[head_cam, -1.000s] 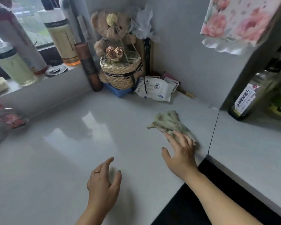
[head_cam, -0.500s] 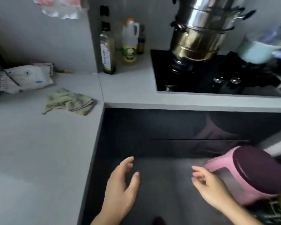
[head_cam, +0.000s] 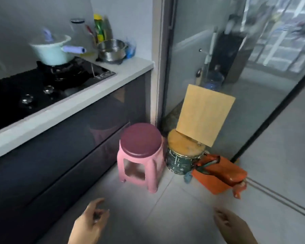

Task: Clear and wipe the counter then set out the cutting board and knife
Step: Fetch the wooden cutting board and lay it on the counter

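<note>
A pale wooden cutting board (head_cam: 205,115) stands tilted on a green tin with a yellowish lid (head_cam: 184,156), leaning against the glass door in the floor corner. My left hand (head_cam: 91,224) hovers low at the bottom of the view, fingers loosely curled, holding nothing. My right hand (head_cam: 233,226) is at the bottom right, fingers relaxed, also holding nothing. Both hands are well short of the board. No knife or cloth is in view.
A pink plastic stool (head_cam: 140,154) stands left of the tin, against the dark cabinet front. An orange bag (head_cam: 220,174) lies on the floor to the right. The white counter edge (head_cam: 74,104) carries a black hob, a mint saucepan (head_cam: 51,51) and a steel pot (head_cam: 111,49).
My view has swung right from the wiped counter and cloth, past the hob, down to the floor corner. My right hand left the cloth; both hands now hang free.
</note>
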Motion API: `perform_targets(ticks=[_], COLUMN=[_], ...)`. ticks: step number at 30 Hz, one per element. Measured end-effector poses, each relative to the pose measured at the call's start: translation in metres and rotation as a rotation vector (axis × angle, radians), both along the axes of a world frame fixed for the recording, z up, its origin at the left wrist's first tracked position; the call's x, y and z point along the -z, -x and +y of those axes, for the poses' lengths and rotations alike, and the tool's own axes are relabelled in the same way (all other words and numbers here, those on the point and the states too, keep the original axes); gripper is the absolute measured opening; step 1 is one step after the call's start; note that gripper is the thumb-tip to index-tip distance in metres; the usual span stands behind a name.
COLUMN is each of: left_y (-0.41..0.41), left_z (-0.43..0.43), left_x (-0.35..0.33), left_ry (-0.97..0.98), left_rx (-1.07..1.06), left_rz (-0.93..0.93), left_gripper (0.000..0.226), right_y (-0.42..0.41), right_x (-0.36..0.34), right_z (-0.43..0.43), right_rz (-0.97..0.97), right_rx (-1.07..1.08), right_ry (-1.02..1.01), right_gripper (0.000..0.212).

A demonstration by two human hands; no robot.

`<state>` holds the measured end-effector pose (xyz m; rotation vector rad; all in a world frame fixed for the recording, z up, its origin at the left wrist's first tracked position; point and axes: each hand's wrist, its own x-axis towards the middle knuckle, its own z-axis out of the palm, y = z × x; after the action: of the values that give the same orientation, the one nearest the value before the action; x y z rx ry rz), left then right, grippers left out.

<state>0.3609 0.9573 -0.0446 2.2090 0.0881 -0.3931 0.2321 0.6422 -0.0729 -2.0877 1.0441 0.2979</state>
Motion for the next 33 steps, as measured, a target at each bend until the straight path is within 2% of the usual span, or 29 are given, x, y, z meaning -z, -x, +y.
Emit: perform_targets(ticks=[4,6,10,16,21,23,26,30,33], left_y=[-0.005,-0.010,-0.039,-0.119,-0.212,-0.244,-0.275,-0.282,-0.264], left_z=[-0.132,-0.177,-0.230,-0.293,-0.350,-0.374,-0.404,-0.430,-0.442], left_x=[0.011,0.010,0.008,0.028,0.042,0.036,0.025,0.015,0.020], left_ry=[0.010,-0.023,-0.033,-0.087,-0.105,-0.131,-0.092,-0.054,-0.098], left_rx=[0.136,0.186,0.167,0.146,0.325,0.377,0.392,0.345,0.218], left_rz=[0.040,0.049,0.074,0.113,0.167,0.138,0.067,0.072,0.122], left_gripper=[0.061,0.043,0.036,0.025,0.036,0.036,0.021,0.023,0.027], right_y=[0.029,0.029,-0.008,-0.104,-0.190,-0.229,-0.291,-0.378,-0.433], right_x=[0.006,0.008,0.012,0.021,0.011,-0.007,-0.024,-0.030,-0.010], right_z=[-0.104,-0.145,-0.199,-0.244,-0.285,-0.314,-0.370,-0.438,-0.467], right_rz=[0.013,0.033,0.013,-0.028,-0.006,-0.035,-0.152,-0.081,-0.048], right_rx=[0.176,0.189,0.122,-0.001,-0.076,-0.088,-0.339,-0.270,-0.399], right_ry=[-0.014,-0.012,0.006,0.003,0.139,0.246,0.595,0.513,0.538], right_gripper=[0.027,0.029,0.030,0.033,0.036,0.033,0.027,0.054,0.062])
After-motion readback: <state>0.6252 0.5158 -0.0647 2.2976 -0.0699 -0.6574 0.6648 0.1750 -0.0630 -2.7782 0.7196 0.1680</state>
